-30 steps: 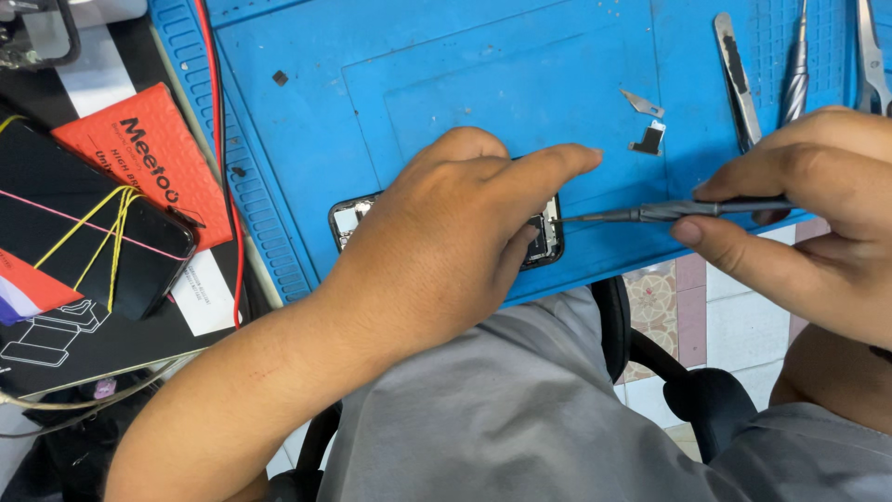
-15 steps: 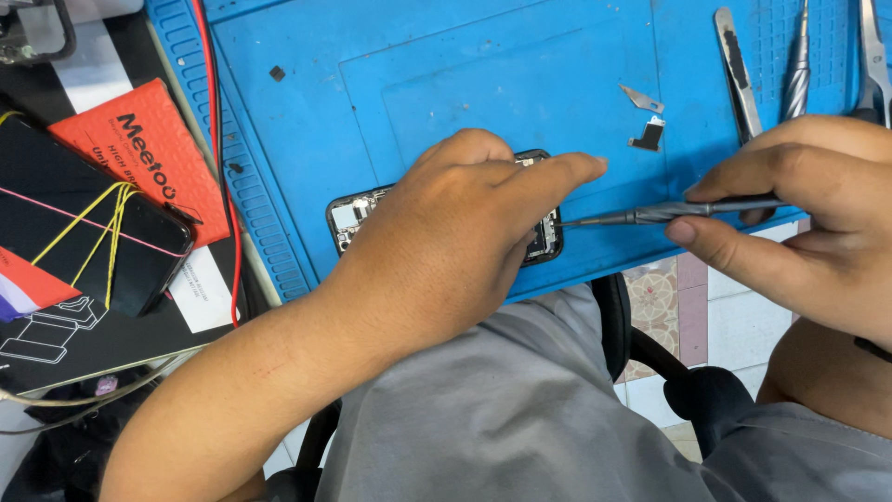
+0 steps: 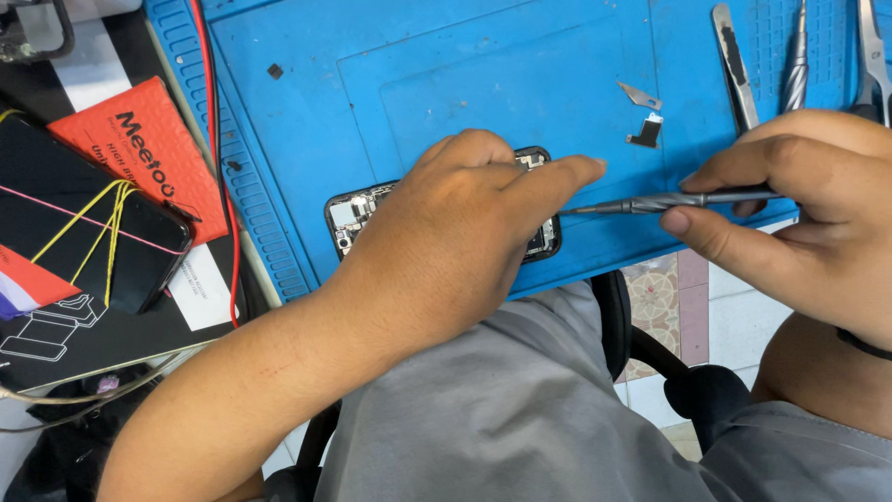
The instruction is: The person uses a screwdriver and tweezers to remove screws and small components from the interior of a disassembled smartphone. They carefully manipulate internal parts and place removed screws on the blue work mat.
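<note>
An opened phone [image 3: 351, 216] with its circuit board showing lies near the front edge of a blue work mat [image 3: 465, 74]. My left hand [image 3: 455, 232] rests over it and covers most of it, fingers spread toward the right. My right hand [image 3: 808, 204] grips a thin metal screwdriver [image 3: 650, 202] held level. Its tip points left at the phone's right end, just under my left fingertips.
Two small metal parts [image 3: 643, 116] lie on the mat behind the phone. Tweezers and metal tools [image 3: 739, 65] sit at the back right. Left of the mat are a red cable [image 3: 212, 112], an orange packet [image 3: 139, 139] and a black phone [image 3: 84, 232] wrapped in rubber bands.
The phone and my left hand have shifted slightly away from me on the mat. The screwdriver stays at the phone's right end.
</note>
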